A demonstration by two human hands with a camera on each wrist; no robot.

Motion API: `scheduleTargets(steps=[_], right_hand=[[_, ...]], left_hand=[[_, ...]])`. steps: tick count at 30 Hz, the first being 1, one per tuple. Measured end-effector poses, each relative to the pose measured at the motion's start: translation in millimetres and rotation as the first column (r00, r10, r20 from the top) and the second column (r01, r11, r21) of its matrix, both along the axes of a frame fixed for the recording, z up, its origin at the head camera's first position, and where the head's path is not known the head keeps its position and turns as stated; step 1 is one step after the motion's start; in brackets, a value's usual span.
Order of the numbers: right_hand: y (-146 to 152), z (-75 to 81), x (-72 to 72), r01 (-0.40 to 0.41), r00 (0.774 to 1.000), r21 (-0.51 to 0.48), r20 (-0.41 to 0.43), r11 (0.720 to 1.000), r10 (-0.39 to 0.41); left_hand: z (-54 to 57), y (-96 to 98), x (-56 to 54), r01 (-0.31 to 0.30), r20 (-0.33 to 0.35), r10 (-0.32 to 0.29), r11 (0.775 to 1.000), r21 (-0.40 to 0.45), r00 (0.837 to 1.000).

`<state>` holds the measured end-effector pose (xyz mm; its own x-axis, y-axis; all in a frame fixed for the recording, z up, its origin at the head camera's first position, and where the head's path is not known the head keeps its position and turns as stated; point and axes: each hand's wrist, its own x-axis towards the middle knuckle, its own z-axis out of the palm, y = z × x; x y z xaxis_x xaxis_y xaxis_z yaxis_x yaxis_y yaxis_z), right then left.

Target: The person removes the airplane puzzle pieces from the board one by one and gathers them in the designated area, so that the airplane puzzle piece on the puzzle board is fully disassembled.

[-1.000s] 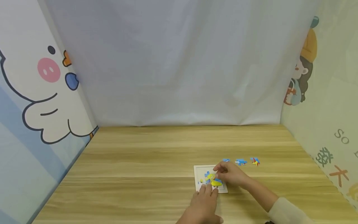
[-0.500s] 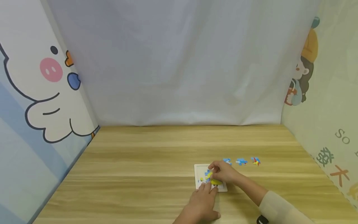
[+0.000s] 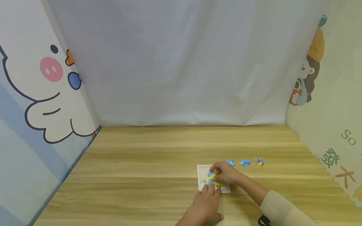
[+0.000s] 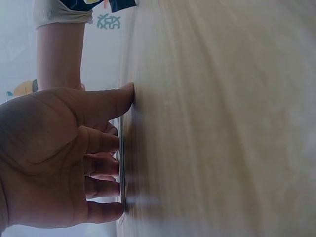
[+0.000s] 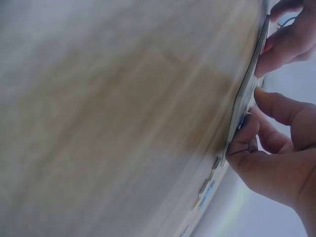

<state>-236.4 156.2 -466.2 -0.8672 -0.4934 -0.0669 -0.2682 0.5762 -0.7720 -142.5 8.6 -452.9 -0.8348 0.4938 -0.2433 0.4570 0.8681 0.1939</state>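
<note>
A square white puzzle board (image 3: pixel 200 171) lies on the wooden table, partly filled with blue and yellow jigsaw pieces (image 3: pixel 210 176). My left hand (image 3: pixel 205 204) rests its straight, spread fingertips along the board's near edge, with the thumb out to the side. In the left wrist view the left fingers (image 4: pixel 101 187) reach the thin edge of the board. From the right, my right hand (image 3: pixel 226 173) reaches over the board and pinches a puzzle piece between thumb and curled fingers. The right wrist view shows these fingers (image 5: pixel 244 133) low over the board; the hand mostly hides that piece.
Behind the board, three loose puzzle pieces lie in a row: a blue one (image 3: pixel 230 162), another blue one (image 3: pixel 244 162) and a red, yellow and blue one (image 3: pixel 259 162). A grey curtain (image 3: pixel 181 78) hangs at the table's back edge. Printed panels flank both sides.
My right hand has moved a little left and over the board's middle, covering more of the blue and yellow picture. The left hand stays at the near edge.
</note>
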Motion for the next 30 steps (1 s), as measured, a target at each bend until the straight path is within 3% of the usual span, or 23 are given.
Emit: scheduleTargets(steps=[7,16,30], right_hand=[[2,1.7,-1.2,0.008,1.0,-0.019,0.019,1.0,-0.007],[1,4.1,1.1,0.061,0.995,-0.136,0.09,0.989,-0.049],[10,10.9,-1.3,0.108,0.987,-0.23,0.145,0.967,-0.076]], left_hand=[[-0.1,0.7,0.0,-0.003,0.001,0.003,1.0,0.004,1.0],[-1.1,-0.2,-2.0,0.004,0.017,-0.004,1.0,-0.004,1.0],[-1.1,-0.5,-4.5,0.015,0.005,-0.015,1.0,-0.005,1.0]])
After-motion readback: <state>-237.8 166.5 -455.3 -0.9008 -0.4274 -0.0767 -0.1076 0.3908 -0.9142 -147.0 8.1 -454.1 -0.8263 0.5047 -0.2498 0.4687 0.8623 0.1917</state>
